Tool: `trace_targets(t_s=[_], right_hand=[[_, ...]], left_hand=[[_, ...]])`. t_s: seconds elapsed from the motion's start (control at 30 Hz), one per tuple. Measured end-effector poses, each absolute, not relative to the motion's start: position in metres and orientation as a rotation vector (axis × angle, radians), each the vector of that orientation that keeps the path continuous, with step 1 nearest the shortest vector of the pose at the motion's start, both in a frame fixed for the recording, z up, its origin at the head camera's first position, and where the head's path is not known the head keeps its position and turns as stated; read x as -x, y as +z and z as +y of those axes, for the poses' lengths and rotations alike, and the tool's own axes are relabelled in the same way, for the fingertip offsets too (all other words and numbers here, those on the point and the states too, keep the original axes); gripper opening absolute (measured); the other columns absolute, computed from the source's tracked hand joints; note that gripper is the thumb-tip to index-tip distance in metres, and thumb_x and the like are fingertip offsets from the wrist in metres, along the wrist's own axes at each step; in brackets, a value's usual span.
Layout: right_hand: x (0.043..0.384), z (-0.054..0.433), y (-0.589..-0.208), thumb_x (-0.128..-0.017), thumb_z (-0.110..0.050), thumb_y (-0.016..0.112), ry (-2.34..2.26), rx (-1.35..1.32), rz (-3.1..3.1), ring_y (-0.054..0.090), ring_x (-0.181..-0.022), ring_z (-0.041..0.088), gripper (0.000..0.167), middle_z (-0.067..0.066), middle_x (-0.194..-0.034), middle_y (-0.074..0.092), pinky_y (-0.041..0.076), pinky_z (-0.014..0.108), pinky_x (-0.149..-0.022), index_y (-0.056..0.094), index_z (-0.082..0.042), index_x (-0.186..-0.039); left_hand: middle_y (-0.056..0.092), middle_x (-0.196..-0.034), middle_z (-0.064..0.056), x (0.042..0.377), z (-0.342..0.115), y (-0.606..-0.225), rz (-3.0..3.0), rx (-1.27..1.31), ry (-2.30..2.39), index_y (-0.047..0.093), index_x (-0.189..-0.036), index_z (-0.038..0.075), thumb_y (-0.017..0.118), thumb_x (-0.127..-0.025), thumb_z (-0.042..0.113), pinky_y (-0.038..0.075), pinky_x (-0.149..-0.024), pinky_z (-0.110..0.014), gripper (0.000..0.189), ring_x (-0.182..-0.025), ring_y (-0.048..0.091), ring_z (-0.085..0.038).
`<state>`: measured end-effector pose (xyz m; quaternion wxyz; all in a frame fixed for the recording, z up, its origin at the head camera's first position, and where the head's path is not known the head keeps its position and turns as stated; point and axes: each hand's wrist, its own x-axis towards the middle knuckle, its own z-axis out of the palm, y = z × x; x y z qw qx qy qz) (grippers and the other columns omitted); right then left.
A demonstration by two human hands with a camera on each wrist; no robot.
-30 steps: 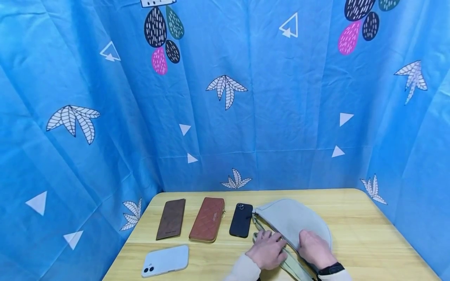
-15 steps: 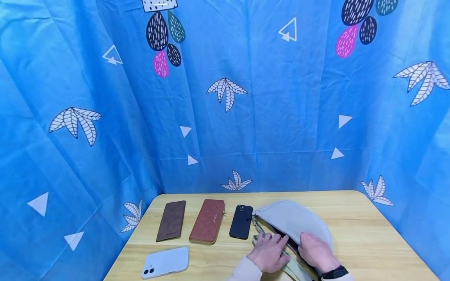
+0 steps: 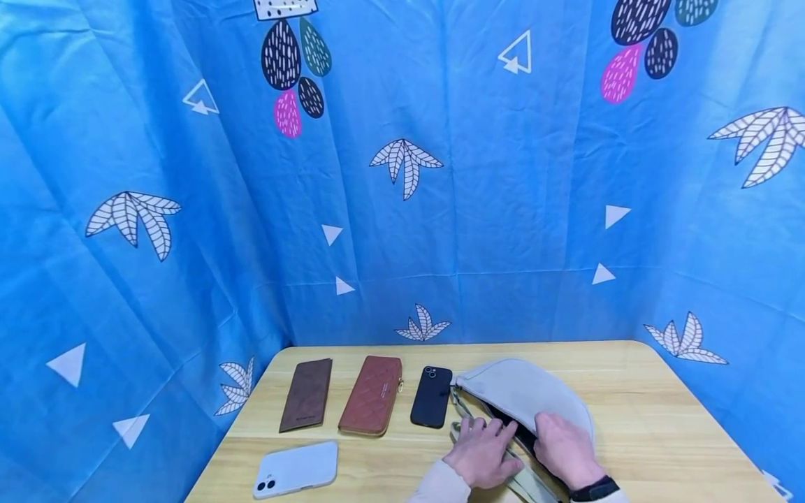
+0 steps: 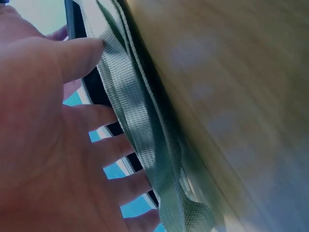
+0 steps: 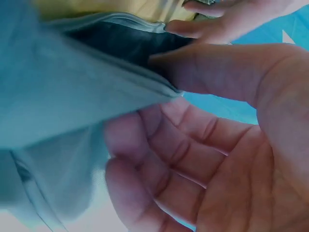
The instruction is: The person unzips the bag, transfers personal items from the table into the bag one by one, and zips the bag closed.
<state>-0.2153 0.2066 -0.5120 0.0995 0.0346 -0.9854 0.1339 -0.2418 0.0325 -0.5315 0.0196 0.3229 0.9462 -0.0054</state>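
Note:
A pale grey-green crescent shoulder bag (image 3: 528,388) lies on the table, its zipped opening gaping and dark inside. My right hand (image 3: 566,450) pinches the upper lip of that opening; in the right wrist view the thumb (image 5: 203,70) is inside and the curled fingers are outside. My left hand (image 3: 481,454) rests along the opening's lower edge with spread fingers. In the left wrist view its thumb (image 4: 84,55) touches the folded green webbing strap (image 4: 137,111), and the other fingertips go behind the strap. The bag's contents are hidden.
Left of the bag lie a black phone (image 3: 431,397), a reddish-brown quilted wallet (image 3: 371,396) with a zip, and a dark brown long wallet (image 3: 306,395). A light blue phone (image 3: 297,469) lies nearer the front. Blue patterned curtain (image 3: 402,237) surrounds the wooden table (image 3: 660,433).
The bag's opening has widened, showing more of its dark inside, as the upper lip was pulled away from the lower edge. Both hands stay in nearly the same place.

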Motion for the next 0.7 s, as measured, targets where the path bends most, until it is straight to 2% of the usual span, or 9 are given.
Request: trace_targets(t_s=[0.2, 0.47, 0.7], right_hand=[[0.215, 0.208, -0.503, -0.076, -0.006, 0.071, 0.391, -0.078, -2.860, 0.059, -0.058, 0.020, 0.017, 0.002, -0.065, 0.061, 0.044, 0.042, -0.050, 0.057, -0.013, -0.070], [0.213, 0.211, -0.489, -0.079, -0.004, 0.068, 0.384, -0.048, -2.825, 0.060, -0.058, 0.021, 0.020, 0.002, -0.066, 0.064, 0.043, 0.043, -0.048, 0.057, -0.016, -0.068], [0.212, 0.218, -0.479, -0.085, -0.008, 0.065, 0.428, 0.001, -2.797, 0.055, -0.054, 0.019, 0.024, -0.001, -0.062, 0.060, 0.039, 0.041, -0.045, 0.056, -0.016, -0.065]], left_hand=[[0.051, -0.151, 0.012, 0.242, 0.032, -0.531, 2.915, -1.031, -0.024, 0.054, -0.145, 0.042, 0.041, -0.100, 0.072, 0.039, -0.115, -0.051, 0.056, -0.135, 0.051, -0.021], [0.047, -0.158, 0.011, 0.241, 0.030, -0.533, 2.910, -1.015, 0.035, 0.055, -0.144, 0.041, 0.039, -0.100, 0.073, 0.038, -0.116, -0.054, 0.057, -0.144, 0.045, -0.023], [0.046, -0.160, 0.010, 0.244, 0.031, -0.529, 2.896, -1.009, 0.048, 0.055, -0.145, 0.038, 0.040, -0.100, 0.072, 0.037, -0.118, -0.054, 0.058, -0.146, 0.045, -0.022]])
